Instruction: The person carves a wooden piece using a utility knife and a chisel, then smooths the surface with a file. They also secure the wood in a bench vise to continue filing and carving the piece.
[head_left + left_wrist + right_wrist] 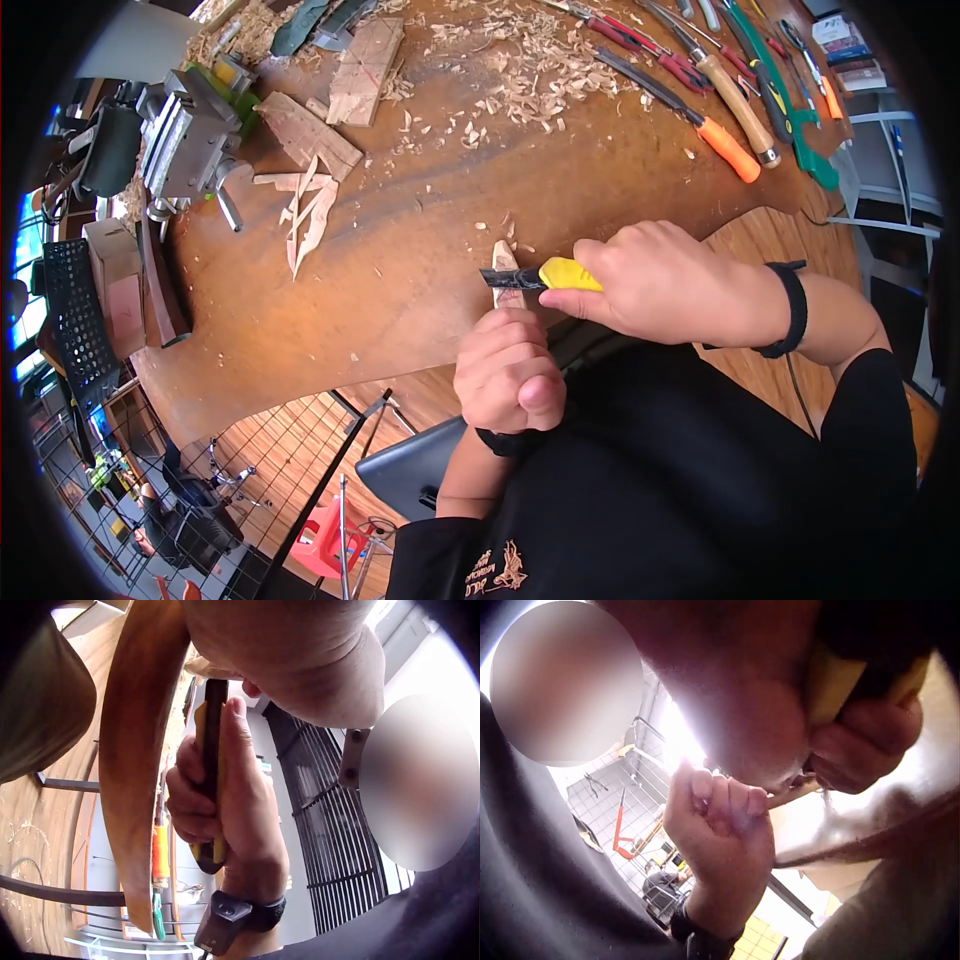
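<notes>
In the head view my left hand (510, 370) grips a small pale piece of wood (503, 258) near the front edge of the workbench. Its narrow rounded end sticks out beyond the fist. My right hand (665, 285) holds a yellow and black utility knife (570, 275), thumb along the handle. The dark blade lies crosswise over the wood. From the left wrist, the right hand's fingers (191, 791) curl round the knife (214, 742). In the right wrist view the left hand (727, 832) is a closed fist, most of the wood hidden.
Wood shavings (520, 85) cover the far bench (400, 230). Flat wood offcuts (310, 135) lie beside a metal vise (190, 140) at left. At upper right are an orange-handled file (725, 148), a wooden-handled tool (738, 105) and pliers (685, 70). A wire grid (290, 470) stands below left.
</notes>
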{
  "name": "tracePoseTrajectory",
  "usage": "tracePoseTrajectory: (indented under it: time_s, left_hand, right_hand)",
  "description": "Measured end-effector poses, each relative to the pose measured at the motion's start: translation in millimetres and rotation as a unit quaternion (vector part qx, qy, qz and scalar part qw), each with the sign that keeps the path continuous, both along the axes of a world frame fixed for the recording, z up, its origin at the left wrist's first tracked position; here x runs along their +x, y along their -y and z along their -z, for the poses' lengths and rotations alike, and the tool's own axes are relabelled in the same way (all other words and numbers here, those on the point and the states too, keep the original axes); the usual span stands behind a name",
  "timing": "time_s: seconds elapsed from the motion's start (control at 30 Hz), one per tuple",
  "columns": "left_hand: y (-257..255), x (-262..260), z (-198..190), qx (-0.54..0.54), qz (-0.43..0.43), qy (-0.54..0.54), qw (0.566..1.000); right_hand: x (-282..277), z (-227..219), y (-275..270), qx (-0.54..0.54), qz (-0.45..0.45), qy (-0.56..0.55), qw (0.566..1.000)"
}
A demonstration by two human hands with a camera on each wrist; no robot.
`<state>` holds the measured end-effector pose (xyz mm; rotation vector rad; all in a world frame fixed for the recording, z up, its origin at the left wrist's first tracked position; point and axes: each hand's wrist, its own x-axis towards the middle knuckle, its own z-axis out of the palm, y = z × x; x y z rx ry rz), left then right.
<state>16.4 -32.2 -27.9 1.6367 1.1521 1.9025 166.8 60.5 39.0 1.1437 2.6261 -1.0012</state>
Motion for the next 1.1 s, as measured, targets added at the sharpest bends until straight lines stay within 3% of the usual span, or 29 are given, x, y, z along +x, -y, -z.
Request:
tracePoseTrajectory:
  time_s: [0.23, 0.4, 0.57, 0.83, 0.9, 1.03, 1.1]
  left_hand:
    - [2.0, 0.0, -0.9, -0.007, -0.002, 0.023, 1.0]
    - [2.4, 4.0, -0.2, 0.006, -0.011, 0.021, 1.0]
    - [4.0, 1.0, 3.9, -0.001, -0.028, 0.063, 0.998]
    - [-0.2, 0.9, 5.2, 0.043, -0.003, 0.079, 0.996]
    - [-0.1, -0.7, 5.3, 0.041, -0.005, 0.089, 0.995]
    - [-0.3, -1.3, 5.8, 0.039, -0.001, 0.1, 0.994]
    - [0.2, -0.7, 5.0, 0.035, 0.0, 0.097, 0.995]
  right_hand:
    - [1.6, -6.9, -0.5, -0.014, 0.002, 0.057, 0.998]
    - [2.5, 9.5, 5.0, 0.032, 0.012, -0.028, 0.999]
    - [6.6, -6.4, 4.5, 0.002, 0.013, 0.033, 0.999]
    - [3.3, 4.6, 5.5, 0.057, -0.01, -0.031, 0.998]
    - [6.4, -1.1, 10.8, 0.031, 0.022, 0.029, 0.999]
    - [0.3, 2.3, 8.0, 0.034, 0.016, 0.04, 0.999]
    - [-1.0, 7.1, 4.9, 0.052, 0.003, -0.011, 0.999]
